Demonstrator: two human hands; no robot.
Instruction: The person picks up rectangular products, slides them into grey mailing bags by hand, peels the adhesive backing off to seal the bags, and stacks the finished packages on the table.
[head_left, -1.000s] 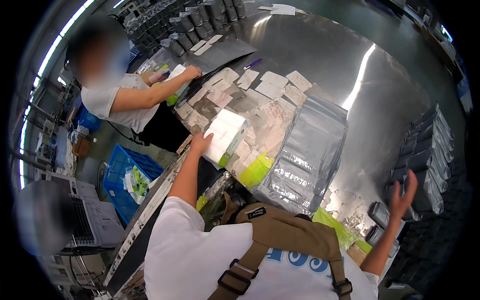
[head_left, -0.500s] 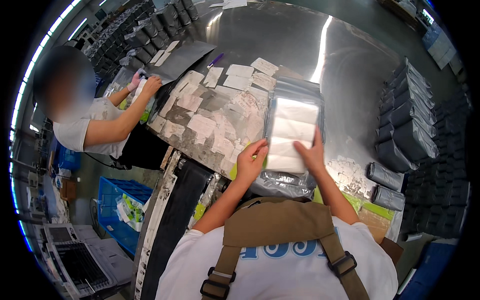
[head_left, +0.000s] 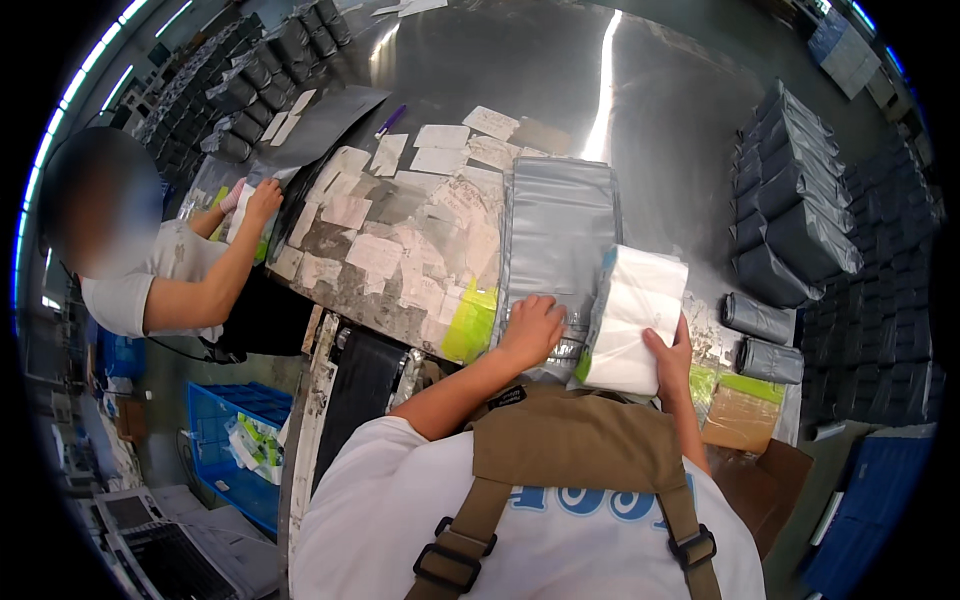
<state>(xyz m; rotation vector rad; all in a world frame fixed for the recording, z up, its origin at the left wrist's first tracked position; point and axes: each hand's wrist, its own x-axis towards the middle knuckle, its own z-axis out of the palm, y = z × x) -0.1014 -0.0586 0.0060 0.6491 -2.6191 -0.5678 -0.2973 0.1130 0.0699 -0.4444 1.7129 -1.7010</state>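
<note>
My right hand (head_left: 674, 362) is closed around the right edge of a white folded pack (head_left: 640, 315), its thumb on top. Green and blue show along the pack's left side. To its left lies a stack of flat grey plastic bags (head_left: 560, 225) on the metal table. My left hand (head_left: 534, 328) rests at the near end of that stack, fingers curled onto the grey plastic. Whatever is under those fingertips is partly hidden. A bright green piece of film (head_left: 470, 322) lies beside my left wrist.
Paper labels (head_left: 375, 255) cover the metal table (head_left: 680, 140) at left, with a purple pen (head_left: 391, 121) beyond. Grey bundles (head_left: 790, 200) stand at right, near two rolled grey packs (head_left: 758, 318). A co-worker (head_left: 190, 270) handles something white at left, above a blue crate (head_left: 235, 455).
The white pack has moved off the grey bags, right and toward me, in my right hand. My left hand has left the pack and come down onto the grey bags' near end.
</note>
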